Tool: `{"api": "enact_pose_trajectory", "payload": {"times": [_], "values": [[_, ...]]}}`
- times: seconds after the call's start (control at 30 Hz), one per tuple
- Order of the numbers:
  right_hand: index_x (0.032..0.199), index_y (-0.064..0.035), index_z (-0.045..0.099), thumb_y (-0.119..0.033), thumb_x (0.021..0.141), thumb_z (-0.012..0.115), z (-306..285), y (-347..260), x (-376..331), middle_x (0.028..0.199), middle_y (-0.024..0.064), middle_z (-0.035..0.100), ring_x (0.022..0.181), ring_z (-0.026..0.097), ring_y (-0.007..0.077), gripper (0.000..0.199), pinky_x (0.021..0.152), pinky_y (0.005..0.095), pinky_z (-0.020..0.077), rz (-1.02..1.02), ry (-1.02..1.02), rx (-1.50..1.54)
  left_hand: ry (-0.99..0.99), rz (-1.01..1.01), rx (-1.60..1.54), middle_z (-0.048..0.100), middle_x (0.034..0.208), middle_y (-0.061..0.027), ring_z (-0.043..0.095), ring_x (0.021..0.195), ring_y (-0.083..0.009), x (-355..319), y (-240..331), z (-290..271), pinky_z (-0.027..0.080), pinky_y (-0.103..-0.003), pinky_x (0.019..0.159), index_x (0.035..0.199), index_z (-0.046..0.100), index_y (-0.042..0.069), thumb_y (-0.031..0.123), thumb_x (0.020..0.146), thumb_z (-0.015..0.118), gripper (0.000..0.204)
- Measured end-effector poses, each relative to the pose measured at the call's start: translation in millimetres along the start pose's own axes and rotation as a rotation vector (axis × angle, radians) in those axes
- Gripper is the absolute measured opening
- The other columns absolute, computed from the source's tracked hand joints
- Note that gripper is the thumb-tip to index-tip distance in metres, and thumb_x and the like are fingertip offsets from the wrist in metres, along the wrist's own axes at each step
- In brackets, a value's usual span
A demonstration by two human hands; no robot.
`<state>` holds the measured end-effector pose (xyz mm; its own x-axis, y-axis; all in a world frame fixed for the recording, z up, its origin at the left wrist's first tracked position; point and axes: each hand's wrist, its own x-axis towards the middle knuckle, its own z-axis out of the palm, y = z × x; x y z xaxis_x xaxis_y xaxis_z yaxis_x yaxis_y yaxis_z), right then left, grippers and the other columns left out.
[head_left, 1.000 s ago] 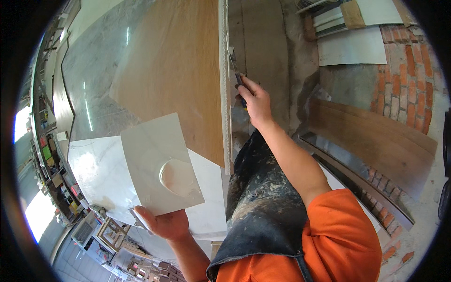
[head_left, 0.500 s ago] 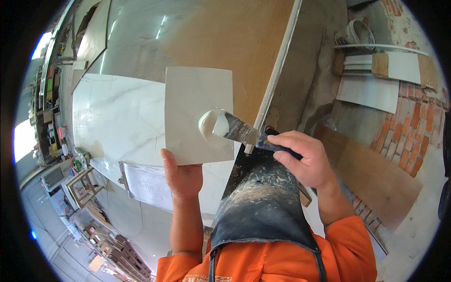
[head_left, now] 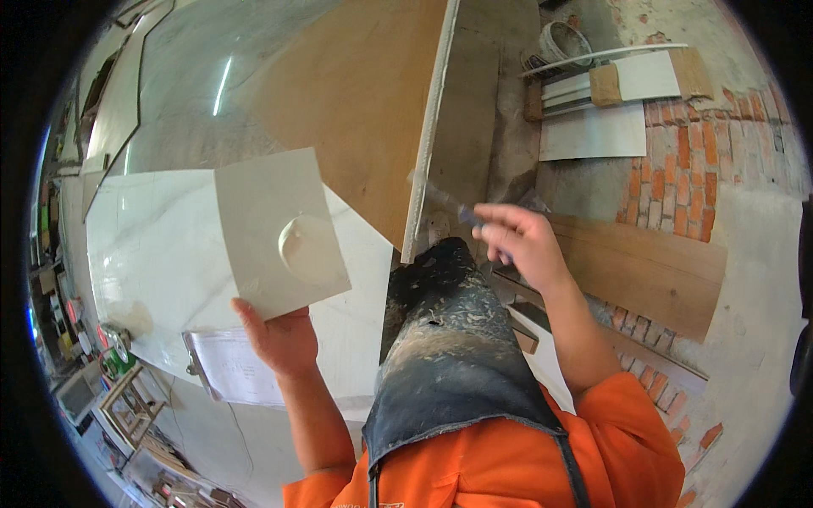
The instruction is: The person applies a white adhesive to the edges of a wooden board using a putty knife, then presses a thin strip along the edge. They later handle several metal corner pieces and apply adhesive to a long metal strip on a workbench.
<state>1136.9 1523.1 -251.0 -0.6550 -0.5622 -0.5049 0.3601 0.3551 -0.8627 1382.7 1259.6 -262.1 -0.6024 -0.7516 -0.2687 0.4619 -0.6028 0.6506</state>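
Observation:
My left hand (head_left: 286,345) grips the lower edge of a pale rectangular board (head_left: 258,203), thumb on top and fingers underneath. A round dollop of off-white paste (head_left: 309,245) sits on the right half of that board. In my right hand (head_left: 527,245) is a putty knife (head_left: 467,215) with a dark handle. Motion smears its blade, which points up and left at the pale, rough edge (head_left: 430,118) of a wood-look panel (head_left: 364,102). I cannot tell whether the blade touches that edge.
A white marble-look slab (head_left: 152,237) lies under the board, with a clipboard of paper (head_left: 237,368) at its near side. To the right are a bucket (head_left: 566,44), stacked white panels (head_left: 648,76), a brown plank (head_left: 644,267) and brickwork (head_left: 677,173). My dark, paste-spotted apron (head_left: 457,339) hangs close to the slab.
The putty knife has left the paste and moved to the panel's edge. My left hand has shifted the board left and tilted it. The whole view has turned to the right.

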Motion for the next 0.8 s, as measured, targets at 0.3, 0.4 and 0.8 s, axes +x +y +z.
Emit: {"api": "enact_pose_trajectory", "payload": {"times": [0.3, 0.4, 0.8], "values": [[0.136, 0.0009, 0.059, -0.014, 0.101, 0.061, 16, 99, 110, 0.109, 0.0103, 0.071, 0.081, 0.067, 0.0163, 0.038, 0.064, 0.0260, 0.0509, -0.031, 0.140, 0.661, 0.051, -0.056, 0.038, 0.049, 0.149, -0.0059, 0.045, 0.137, -0.0256, -8, 2, 2, 0.039, -0.048, 0.111, 0.147, 0.047, 0.008, 0.056, 0.104, 0.045, 0.064], [0.136, -0.0013, 0.060, -0.013, 0.101, 0.061, 28, 108, 122, 0.110, 0.0086, 0.072, 0.082, 0.067, 0.0157, 0.037, 0.067, 0.0265, 0.0513, -0.031, 0.181, 0.647, 0.075, -0.066, 0.084, 0.049, 0.149, -0.0059, 0.044, 0.138, -0.0255, -8, 2, 2, 0.038, -0.048, 0.112, 0.147, 0.047, 0.008, 0.056, 0.104, 0.046, 0.064], [0.134, -0.0046, 0.064, -0.012, 0.096, 0.066, 61, 145, 117, 0.101, 0.0018, 0.070, 0.080, 0.063, 0.0087, 0.038, 0.067, 0.0229, 0.0481, -0.048, 0.312, 0.440, 0.011, -0.066, 0.137, 0.049, 0.149, -0.0081, 0.043, 0.139, -0.0261, -8, 1, 6, 0.036, -0.048, 0.113, 0.148, 0.045, 0.004, 0.055, 0.103, 0.047, 0.067]]}}
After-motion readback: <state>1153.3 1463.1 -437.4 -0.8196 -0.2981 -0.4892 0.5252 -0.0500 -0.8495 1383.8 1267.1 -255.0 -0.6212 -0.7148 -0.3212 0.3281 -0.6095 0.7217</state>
